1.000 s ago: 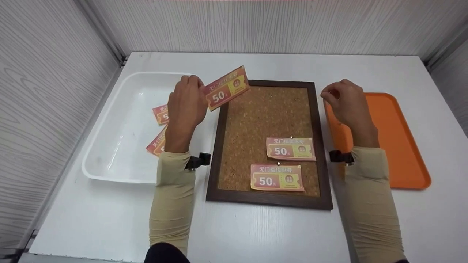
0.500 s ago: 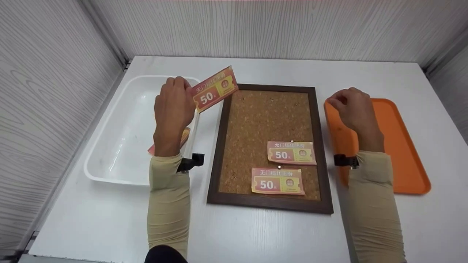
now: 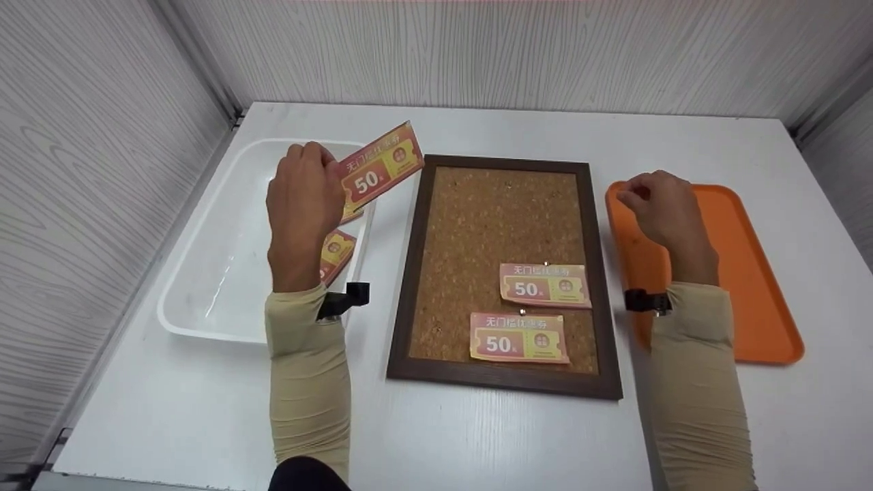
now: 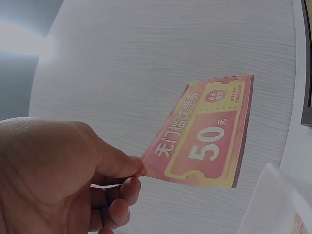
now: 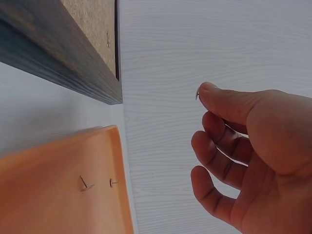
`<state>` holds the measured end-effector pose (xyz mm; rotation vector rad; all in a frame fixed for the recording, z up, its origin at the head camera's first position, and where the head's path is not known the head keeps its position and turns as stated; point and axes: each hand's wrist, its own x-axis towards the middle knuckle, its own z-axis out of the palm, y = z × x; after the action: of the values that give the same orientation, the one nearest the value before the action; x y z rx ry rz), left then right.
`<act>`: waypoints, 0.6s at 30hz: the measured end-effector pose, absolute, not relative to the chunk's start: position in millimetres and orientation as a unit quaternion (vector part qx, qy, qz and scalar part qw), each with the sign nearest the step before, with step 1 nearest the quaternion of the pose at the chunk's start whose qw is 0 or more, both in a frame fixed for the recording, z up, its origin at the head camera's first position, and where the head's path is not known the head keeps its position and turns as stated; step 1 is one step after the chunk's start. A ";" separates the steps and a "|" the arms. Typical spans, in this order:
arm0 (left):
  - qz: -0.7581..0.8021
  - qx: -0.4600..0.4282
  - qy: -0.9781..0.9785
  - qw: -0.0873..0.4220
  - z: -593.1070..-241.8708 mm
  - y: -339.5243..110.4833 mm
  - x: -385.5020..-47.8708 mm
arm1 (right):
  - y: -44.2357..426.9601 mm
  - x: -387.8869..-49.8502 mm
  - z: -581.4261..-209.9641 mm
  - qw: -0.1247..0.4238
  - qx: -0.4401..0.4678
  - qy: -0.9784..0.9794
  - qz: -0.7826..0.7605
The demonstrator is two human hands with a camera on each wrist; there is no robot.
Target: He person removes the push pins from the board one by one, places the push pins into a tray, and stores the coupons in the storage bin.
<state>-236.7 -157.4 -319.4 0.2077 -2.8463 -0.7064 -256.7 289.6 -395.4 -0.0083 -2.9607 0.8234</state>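
Above the right side of the white tub [image 3: 166, 286], my left hand [image 3: 305, 211] pinches a pink and yellow coupon [image 3: 382, 166] by one end. In the left wrist view the coupon [image 4: 204, 134] tilts upward, its printed 50 showing. My right hand [image 3: 668, 211] is raised over the left edge of the orange tray [image 3: 736, 273]. Its thumb and forefinger pinch a thumbtack [image 5: 197, 93], seen nearly edge-on in the right wrist view. Between the hands lies a framed corkboard [image 3: 491, 225]. Two coupons are tacked to its lower right, an upper one [image 3: 545, 286] and a lower one [image 3: 520, 339].
More coupons [image 3: 337, 254] lie in the tub, partly hidden by the left hand. Two thumbtacks, one standing point up [image 5: 86, 185] and one on its side [image 5: 113, 183], are in the orange tray. Wood-grain panels [image 3: 505, 54] close in the white table [image 3: 477, 436].
My left hand has moved left with the coupon, away from the corkboard and further over the tub. The right hand has shifted slightly right and toward me, still pinching.
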 end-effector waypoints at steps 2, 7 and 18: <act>-0.240 0.074 -0.963 0.101 -320.4 -160.1 -237.6 | 289.7 -257.0 -396.5 0.025 -0.008 -0.964 0.265; -0.239 0.084 -0.962 0.102 -323.0 -166.3 -237.7 | 292.9 -257.0 -399.9 0.018 -0.007 -0.966 0.257; -0.241 0.107 -0.960 0.099 -325.5 -181.6 -234.6 | 303.4 -256.5 -406.2 0.000 -0.023 -0.967 0.255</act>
<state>-234.6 -181.6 -325.5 0.3170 -2.8386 -0.7118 -256.5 303.4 -406.2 -0.0732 -3.0371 0.8021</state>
